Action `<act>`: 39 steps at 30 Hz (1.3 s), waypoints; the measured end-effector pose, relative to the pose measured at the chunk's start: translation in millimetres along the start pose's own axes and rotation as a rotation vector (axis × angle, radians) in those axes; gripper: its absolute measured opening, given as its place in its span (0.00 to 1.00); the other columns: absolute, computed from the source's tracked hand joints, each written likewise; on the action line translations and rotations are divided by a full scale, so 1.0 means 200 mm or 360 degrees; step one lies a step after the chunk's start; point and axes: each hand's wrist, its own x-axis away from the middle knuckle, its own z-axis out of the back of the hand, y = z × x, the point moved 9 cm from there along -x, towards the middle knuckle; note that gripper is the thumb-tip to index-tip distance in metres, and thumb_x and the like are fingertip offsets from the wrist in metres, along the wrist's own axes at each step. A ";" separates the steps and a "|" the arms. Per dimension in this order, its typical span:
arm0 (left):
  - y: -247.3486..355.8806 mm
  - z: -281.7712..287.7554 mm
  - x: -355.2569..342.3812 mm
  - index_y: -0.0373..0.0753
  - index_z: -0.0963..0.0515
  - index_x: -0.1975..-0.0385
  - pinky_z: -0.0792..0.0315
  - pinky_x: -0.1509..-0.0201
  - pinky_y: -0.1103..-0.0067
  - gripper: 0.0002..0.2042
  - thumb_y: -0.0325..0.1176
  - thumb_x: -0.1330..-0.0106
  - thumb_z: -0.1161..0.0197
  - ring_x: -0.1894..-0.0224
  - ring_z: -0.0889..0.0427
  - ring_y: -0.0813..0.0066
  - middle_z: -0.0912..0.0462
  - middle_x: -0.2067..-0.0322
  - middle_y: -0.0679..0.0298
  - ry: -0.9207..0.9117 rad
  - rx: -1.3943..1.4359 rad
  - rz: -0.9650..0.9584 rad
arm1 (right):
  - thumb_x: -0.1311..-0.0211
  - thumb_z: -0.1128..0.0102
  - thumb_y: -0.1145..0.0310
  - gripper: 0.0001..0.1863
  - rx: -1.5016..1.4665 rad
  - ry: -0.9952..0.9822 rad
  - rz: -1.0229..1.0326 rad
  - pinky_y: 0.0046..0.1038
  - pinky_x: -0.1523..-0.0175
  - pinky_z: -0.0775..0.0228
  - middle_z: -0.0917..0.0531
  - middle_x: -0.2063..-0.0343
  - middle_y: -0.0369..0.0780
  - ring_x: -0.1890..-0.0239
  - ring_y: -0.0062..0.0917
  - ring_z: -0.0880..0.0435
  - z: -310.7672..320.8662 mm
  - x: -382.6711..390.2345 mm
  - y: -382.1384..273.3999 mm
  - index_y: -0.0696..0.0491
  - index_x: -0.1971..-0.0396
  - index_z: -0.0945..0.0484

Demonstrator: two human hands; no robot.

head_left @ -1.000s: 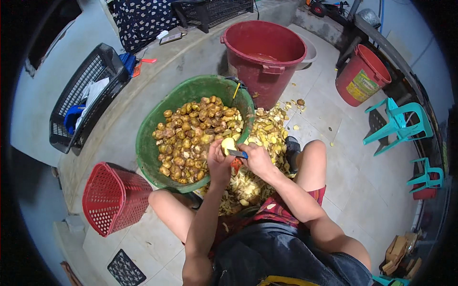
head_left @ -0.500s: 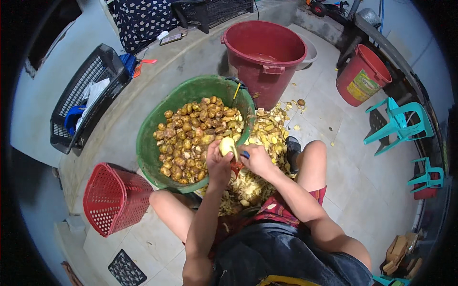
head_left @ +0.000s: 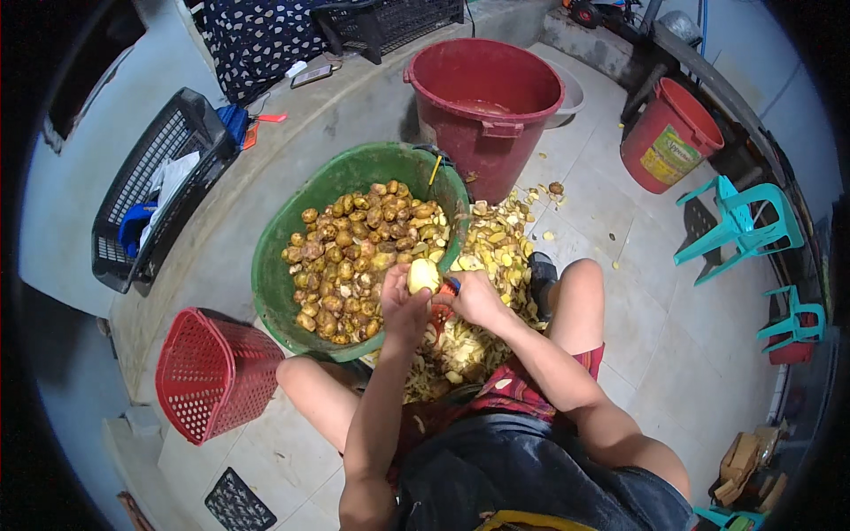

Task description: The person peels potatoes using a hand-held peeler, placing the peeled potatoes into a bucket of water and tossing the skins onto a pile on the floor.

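I see a pale yellow, mostly peeled round potato [head_left: 422, 275] held upright in the fingers of my left hand [head_left: 404, 307], just over the near right rim of the green plastic tub, with a small red-handled peeler [head_left: 448, 287] in my right hand [head_left: 475, 298] touching its right side.

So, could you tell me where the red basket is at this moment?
In the head view, the red basket lies tipped on the floor at lower left, beside the person's left knee and just below the green tub of potatoes.

A glossy green plastic tub [head_left: 283, 292] holds rough-skinned potatoes [head_left: 354, 257] beside a smooth, pale peeled potato [head_left: 422, 275].
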 end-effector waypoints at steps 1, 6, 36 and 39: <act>-0.01 0.02 0.00 0.38 0.36 0.48 0.24 0.50 0.77 0.23 0.17 0.43 0.38 0.53 0.23 0.71 0.26 0.52 0.60 0.0001 0.0000 0.0005 | 0.52 0.28 0.66 0.12 0.0068 0.0059 0.0016 0.38 0.63 0.27 0.17 0.77 0.48 0.72 0.38 0.17 0.01 0.00 0.01 0.55 0.70 0.18; -0.04 0.08 -0.01 0.35 0.37 0.46 0.29 0.44 0.76 0.25 0.18 0.43 0.37 0.50 0.25 0.70 0.26 0.50 0.60 0.0024 0.0168 0.0030 | 0.52 0.27 0.63 0.15 -0.0065 -0.0163 -0.0072 0.38 0.64 0.28 0.17 0.75 0.48 0.72 0.43 0.18 -0.04 0.00 0.02 0.57 0.71 0.20; -0.02 0.09 -0.01 0.32 0.35 0.44 0.27 0.43 0.74 0.26 0.15 0.44 0.39 0.47 0.26 0.67 0.28 0.48 0.58 0.0201 0.0169 0.0048 | 0.50 0.28 0.63 0.13 -0.0032 -0.0133 -0.0007 0.34 0.61 0.26 0.16 0.72 0.45 0.69 0.37 0.17 -0.02 0.01 -0.02 0.54 0.67 0.17; -0.02 0.13 -0.01 0.32 0.37 0.42 0.28 0.42 0.75 0.28 0.13 0.45 0.38 0.47 0.26 0.67 0.28 0.48 0.58 0.0186 -0.0057 0.0035 | 0.50 0.31 0.69 0.14 0.0020 0.0209 0.0510 0.38 0.59 0.23 0.17 0.69 0.49 0.65 0.45 0.17 0.05 0.07 -0.19 0.53 0.61 0.18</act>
